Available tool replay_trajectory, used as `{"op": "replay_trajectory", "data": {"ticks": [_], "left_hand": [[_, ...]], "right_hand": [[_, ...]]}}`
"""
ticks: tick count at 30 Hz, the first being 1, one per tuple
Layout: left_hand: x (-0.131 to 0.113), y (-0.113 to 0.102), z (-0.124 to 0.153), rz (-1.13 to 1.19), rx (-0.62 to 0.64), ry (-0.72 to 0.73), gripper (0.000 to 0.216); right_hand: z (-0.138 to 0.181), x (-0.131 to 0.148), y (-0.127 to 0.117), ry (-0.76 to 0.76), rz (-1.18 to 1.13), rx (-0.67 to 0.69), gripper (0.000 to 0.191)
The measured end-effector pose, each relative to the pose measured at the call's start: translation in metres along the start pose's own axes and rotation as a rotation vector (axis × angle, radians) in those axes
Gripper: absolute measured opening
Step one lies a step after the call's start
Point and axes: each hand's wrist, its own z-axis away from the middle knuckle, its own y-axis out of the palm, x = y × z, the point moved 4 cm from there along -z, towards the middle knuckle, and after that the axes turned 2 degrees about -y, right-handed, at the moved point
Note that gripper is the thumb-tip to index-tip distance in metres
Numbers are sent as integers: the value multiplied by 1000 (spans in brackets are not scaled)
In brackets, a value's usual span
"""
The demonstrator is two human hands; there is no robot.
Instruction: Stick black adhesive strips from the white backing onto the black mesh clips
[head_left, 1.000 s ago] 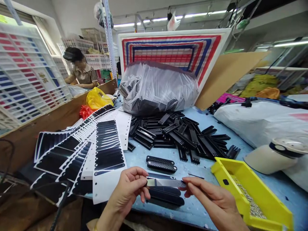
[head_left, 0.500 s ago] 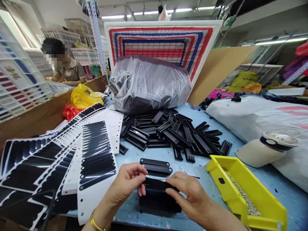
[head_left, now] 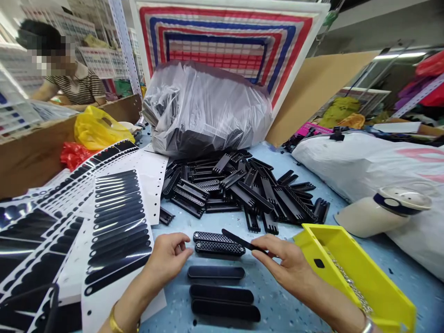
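My right hand (head_left: 282,259) pinches a slim black strip with a rounded end (head_left: 237,237) between thumb and fingers, its free end slanting up to the left. That end overlaps the right part of two black pieces with a diamond pattern (head_left: 218,237), which lie side by side on the table. Left of these, my left hand (head_left: 169,254) hovers with curled fingers; thumb and forefinger are apart and nothing shows between them. Nearer me lie a plain black strip (head_left: 215,272) and a pair of similar rounded strips (head_left: 222,294).
A heap of black slotted parts (head_left: 249,194) lies behind, before a plastic-wrapped bundle (head_left: 208,111). Sheets of black stickers (head_left: 116,222) cover the left. At right are a yellow bin (head_left: 374,282) of small metal pieces and a white visor cap (head_left: 378,212). A person (head_left: 69,78) sits far left.
My hands have moved apart from the black piece between them. My right hand now holds a slim black strip farther up the table. The view has shifted slightly downward and to the right.
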Motion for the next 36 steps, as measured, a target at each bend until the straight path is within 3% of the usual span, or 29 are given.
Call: {"op": "replay_trajectory", "data": {"ticks": [3,8,15,29,36], "left_hand": [[4,11,-2,-111,52,14,25],[4,21,-4,-89,89,5,26],[13,24,-7,99,101,-62,25],[13,24,-7,194,131,-81,29],[14,24,-7,207,140,-99,27]], "right_hand": [[-2,-13,17,42,-4,52,18],[-9,-8,36,-50,11,125,20],[-22,9,39,-151,170,203,20],[-29,16,47,-308,334,199,22],[-29,21,48,-302,395,211,21]]}}
